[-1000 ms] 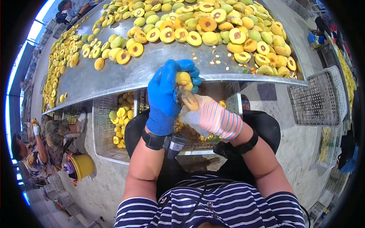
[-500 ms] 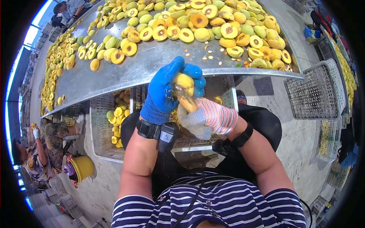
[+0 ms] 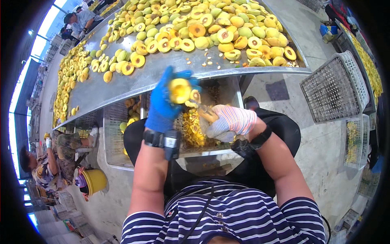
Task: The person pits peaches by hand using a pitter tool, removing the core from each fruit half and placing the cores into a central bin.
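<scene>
My left hand (image 3: 159, 106), in a blue coated glove, is closed round a yellow peach half (image 3: 179, 90) with a hollow in its cut face. In my right hand (image 3: 235, 122), gloved in striped knit with a grey palm, is a pitting knife (image 3: 208, 114) with a wooden-looking handle. At its tip, beside the peach half, sits a scooped-out piece of flesh (image 3: 195, 96) with a brownish middle. Both hands are in front of the metal table's near edge, above a crate (image 3: 207, 153) holding yellow scooped-out pieces (image 3: 191, 129). Motion blurs the left fingers a little.
Cut peach halves (image 3: 197, 30) heap across the metal table (image 3: 126, 90), with small pits near its edge. Another crate (image 3: 110, 136) with peaches stands at lower left. Stacked plastic crates (image 3: 331, 87) stand at right. A seated person (image 3: 42, 164) is at left near a yellow bucket (image 3: 96, 181).
The knife has come out of the peach half with a scooped piece at its tip. My left hand has turned the hollowed face into view. The whole view has shifted slightly.
</scene>
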Available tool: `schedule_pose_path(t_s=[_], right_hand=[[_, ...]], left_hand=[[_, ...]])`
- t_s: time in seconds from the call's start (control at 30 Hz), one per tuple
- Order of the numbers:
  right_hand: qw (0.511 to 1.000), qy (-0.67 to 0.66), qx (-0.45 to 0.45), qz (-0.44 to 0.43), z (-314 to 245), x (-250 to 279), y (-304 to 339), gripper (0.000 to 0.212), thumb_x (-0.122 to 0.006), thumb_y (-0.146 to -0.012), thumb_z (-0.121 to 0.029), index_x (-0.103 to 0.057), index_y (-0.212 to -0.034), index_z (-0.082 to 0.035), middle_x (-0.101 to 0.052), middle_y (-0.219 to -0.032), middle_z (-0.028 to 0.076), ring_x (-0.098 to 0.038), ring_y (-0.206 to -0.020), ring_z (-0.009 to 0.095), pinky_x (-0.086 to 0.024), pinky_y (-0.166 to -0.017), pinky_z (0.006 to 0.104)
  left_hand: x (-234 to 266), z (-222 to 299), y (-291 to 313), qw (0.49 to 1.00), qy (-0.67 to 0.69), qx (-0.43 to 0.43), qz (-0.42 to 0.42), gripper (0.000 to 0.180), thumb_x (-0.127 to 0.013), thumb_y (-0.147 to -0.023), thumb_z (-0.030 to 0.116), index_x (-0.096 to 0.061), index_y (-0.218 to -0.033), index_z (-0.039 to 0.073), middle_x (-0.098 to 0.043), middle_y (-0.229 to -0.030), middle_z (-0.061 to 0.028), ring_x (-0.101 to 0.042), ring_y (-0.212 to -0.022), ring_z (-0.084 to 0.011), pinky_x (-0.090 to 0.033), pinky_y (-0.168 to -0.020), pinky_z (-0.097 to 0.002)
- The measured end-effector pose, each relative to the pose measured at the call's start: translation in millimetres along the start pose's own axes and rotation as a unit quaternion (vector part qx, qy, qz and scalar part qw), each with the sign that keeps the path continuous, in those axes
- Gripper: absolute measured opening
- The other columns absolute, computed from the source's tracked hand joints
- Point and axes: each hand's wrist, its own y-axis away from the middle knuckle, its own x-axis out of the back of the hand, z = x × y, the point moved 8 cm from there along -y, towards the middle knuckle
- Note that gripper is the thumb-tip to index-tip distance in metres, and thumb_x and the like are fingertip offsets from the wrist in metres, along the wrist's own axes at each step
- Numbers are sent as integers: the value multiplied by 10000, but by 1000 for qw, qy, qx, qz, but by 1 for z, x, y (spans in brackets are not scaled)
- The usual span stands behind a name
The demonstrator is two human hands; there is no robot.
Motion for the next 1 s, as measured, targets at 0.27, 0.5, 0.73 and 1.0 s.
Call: schedule_pose_path(t_s=[0.27,0.5,0.73,1.0], right_hand=[[794,572,-93,186,-3,27,25,214,-562,-825,-168,-617,-943,1,-668,-797,230,-672,-783,373,-511,-688,467],[794,403,35,454,-41,70,70,302,-623,-835,-285,-559,-987,-33,-652,-782,228,-638,-785,418,-496,-688,497],[806,288,60,514,-23,87,112,327,-630,-851,-326,-555,-1032,-63,-644,-838,235,-618,-809,435,-481,-701,497],[821,198,103,525,-17,100,127,335,-664,-837,-292,-564,-1060,-63,-639,-847,229,-609,-817,434,-486,-690,465]], left_hand=[[108,145,19,764,-602,-93,212,385,-573,-947,304,-610,-1191,8,-655,-1014,-57,-615,-865,-126,-484,-775,-275],[-47,-21,-122,745,-661,-34,-86,345,-599,-889,289,-654,-1134,53,-686,-954,-171,-669,-835,-244,-508,-737,-364],[30,-26,-198,379,-918,-59,-95,280,-561,-862,278,-669,-959,38,-675,-879,-159,-664,-800,-271,-513,-721,-374],[-76,-142,-171,680,-684,112,-238,347,-519,-912,335,-651,-952,17,-670,-877,-77,-628,-723,-164,-498,-653,-311]])
